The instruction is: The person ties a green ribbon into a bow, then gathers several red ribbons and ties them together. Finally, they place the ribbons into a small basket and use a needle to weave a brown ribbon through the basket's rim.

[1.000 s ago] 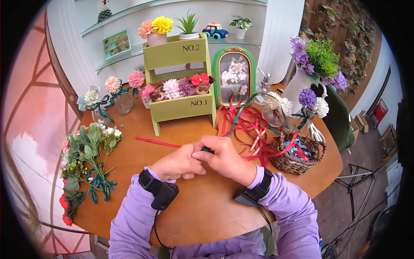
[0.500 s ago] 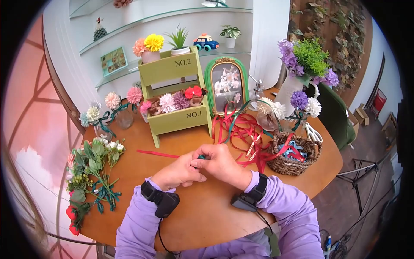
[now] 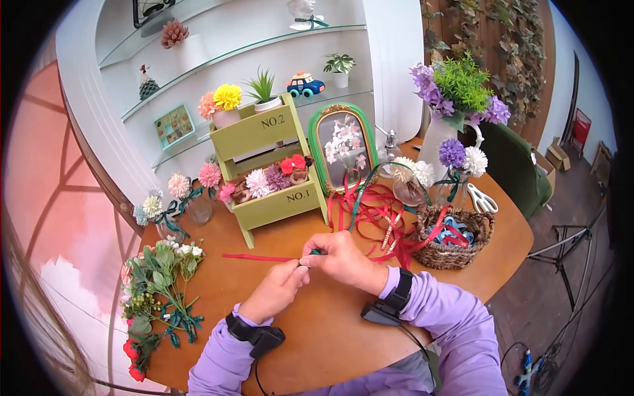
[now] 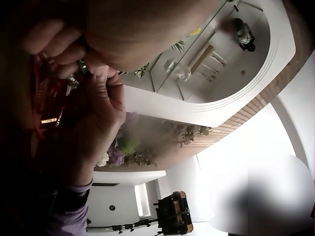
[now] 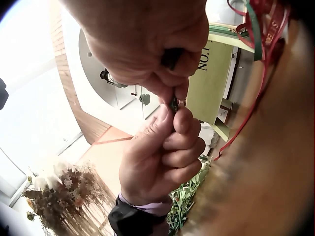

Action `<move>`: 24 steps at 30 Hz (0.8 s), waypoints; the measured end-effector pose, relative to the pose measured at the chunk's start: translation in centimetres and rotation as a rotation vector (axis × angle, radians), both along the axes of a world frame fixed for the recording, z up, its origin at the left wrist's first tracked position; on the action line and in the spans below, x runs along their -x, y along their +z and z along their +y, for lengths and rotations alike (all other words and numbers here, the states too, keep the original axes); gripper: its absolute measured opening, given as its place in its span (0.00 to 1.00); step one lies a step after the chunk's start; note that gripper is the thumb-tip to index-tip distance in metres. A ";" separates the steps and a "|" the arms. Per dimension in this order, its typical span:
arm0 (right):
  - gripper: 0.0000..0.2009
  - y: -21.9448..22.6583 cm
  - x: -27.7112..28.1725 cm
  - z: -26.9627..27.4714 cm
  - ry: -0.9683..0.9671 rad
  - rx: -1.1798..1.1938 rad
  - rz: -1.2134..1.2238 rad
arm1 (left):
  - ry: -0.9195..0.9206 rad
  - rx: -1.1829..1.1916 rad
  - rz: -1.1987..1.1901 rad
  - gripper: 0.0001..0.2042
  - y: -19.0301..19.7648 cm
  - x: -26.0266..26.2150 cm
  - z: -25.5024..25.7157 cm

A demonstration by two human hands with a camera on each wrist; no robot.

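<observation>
Both hands meet fingertip to fingertip over the table, in front of the red ribbon pile [image 3: 376,214]. My right hand [image 3: 342,261] pinches a small piece of dark green ribbon [image 3: 316,251], which peeks out above its thumb and forefinger. From the lower left, my left hand [image 3: 276,288] pinches the same ribbon, its thumb and forefinger right against the right fingertips. The right wrist view shows a bit of dark green [image 5: 173,103] between the two pinches; the fingers hide most of it. A red ribbon strand [image 3: 257,257] lies just behind the left hand.
A wicker basket [image 3: 456,257] with ribbons stands to the right, white scissors [image 3: 482,198] behind it. Artificial flowers [image 3: 158,284] tied with green bows lie at the left. Along the back are a green two-tier stand [image 3: 277,204], a green oval frame [image 3: 314,138] and vases with flowers.
My left hand has drawn down and left from the right hand, so only their fingertips meet now. The head view has shifted, and the table things sit lower in it.
</observation>
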State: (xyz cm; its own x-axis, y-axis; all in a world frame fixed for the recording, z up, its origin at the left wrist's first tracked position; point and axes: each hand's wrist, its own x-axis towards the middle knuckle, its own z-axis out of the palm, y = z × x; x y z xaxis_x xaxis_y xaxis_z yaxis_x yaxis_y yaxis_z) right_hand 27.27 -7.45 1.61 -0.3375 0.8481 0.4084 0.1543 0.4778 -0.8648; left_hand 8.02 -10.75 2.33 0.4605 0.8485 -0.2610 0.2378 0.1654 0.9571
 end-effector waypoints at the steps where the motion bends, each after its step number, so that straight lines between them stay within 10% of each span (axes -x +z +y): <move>1: 0.07 -0.5 -0.1 0.3 0.032 0.028 -0.014 | -0.017 -0.227 0.061 0.13 -0.9 0.0 0.2; 3: 0.09 -0.9 -0.2 0.7 0.063 0.059 -0.035 | -0.033 -0.452 0.115 0.13 -1.7 0.1 0.4; 8: 0.25 1.3 -1.2 0.7 -0.023 0.005 -0.196 | 0.059 0.061 -0.323 0.13 -0.4 1.0 1.1; 18: 0.07 2.4 -1.4 -0.2 -0.041 -0.482 -0.241 | 0.071 0.133 -0.499 0.12 0.0 1.5 1.1; 21: 0.06 3.6 -1.8 -0.7 -0.044 -0.526 -0.376 | 0.104 0.077 -0.352 0.12 -0.2 1.6 1.1; 24: 0.05 4.2 -1.8 -0.9 0.014 -0.685 -0.459 | -0.022 -0.568 0.145 0.12 -0.6 1.2 0.8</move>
State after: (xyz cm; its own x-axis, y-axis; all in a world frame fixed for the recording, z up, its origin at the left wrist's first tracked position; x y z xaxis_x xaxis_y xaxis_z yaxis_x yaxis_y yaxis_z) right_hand 29.10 -8.36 5.78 -0.6056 0.4558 0.6523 0.4116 0.8810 -0.2334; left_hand 6.85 -9.99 1.71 0.4734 0.8642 0.1702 0.3703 -0.3706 0.8518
